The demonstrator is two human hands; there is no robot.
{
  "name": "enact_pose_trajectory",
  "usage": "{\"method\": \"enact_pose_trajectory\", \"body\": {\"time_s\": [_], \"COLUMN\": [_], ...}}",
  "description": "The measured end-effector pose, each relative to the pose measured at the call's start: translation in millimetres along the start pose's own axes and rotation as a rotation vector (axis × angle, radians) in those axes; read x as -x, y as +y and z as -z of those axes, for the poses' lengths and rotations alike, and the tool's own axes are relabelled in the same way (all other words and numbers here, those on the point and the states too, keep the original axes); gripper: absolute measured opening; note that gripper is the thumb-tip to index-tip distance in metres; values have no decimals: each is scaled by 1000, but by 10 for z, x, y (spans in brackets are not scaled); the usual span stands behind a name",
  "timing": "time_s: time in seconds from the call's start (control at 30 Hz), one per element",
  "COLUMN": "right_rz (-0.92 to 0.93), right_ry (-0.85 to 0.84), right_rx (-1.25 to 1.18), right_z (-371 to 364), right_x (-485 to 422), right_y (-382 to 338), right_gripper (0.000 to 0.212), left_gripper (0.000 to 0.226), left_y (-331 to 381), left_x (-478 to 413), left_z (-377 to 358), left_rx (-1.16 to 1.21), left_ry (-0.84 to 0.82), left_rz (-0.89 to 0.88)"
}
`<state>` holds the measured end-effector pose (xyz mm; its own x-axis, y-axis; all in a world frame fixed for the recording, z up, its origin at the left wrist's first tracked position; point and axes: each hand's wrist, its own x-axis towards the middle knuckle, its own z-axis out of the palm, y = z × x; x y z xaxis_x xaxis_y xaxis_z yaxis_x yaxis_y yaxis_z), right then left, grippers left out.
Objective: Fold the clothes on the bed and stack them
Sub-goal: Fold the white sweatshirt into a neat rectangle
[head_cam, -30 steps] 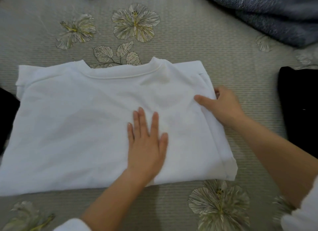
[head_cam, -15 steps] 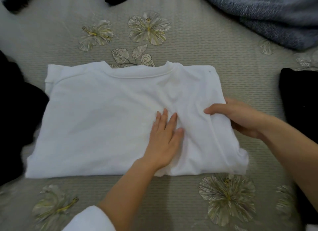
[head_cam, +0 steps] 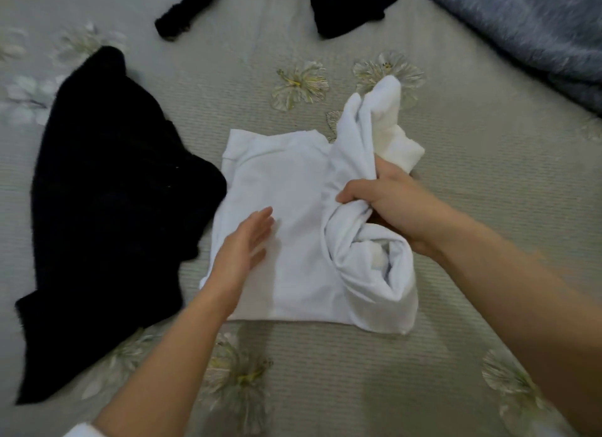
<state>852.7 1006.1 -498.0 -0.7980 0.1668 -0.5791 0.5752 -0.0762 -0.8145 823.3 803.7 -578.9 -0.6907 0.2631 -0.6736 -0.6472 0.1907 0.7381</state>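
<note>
Observed: the white shirt lies on the bed, directly under and between both hands.

Left hand: flat, fingers straight, laid on the smooth left part of the shirt. It is slightly blurred, so I cannot confirm firm contact. Judged purpose: to pin the flat panel so it does not drag while the other side is turned.

Right hand: fingers and thumb curled round a bunch of the shirt's right side, which is raised off the bed. Cloth rises in a loose peak beyond this hand and rolls into a loose tube on its near side. Judged purpose: to carry that side across toward the left hand as a fold.

Surroundings: a black garment lies unfolded just left of the left hand, touching the shirt's edge. A second black garment lies well beyond both hands, and a blue-grey blanket is far beyond the right hand.

Containers: none in view. No stack is visible.
</note>
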Motion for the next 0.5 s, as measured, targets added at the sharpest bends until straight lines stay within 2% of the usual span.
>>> {"method": "enact_pose_trajectory", "body": {"time_s": [0.17,0.33,0.43,0.5], "right_rz": [5,-114,-59,28], "right_ry": [-19,-99,12,86], "right_rx": [59,189,243,339], "right_z": [-789,-1249,-1155,-1041], "right_x": [-392,-580,-426,-231], "right_y": [-19,192,315,404], "right_gripper": [39,58,32,18], "left_gripper": [52,60,45,44], "left_y": [41,5,22,52], "left_x": [62,101,129,157], "left_z": [530,903,927,930], "left_rx": [323,465,359,174], "left_ry": [-72,-129,-56,-42], "left_rz": [201,270,272,220]}}
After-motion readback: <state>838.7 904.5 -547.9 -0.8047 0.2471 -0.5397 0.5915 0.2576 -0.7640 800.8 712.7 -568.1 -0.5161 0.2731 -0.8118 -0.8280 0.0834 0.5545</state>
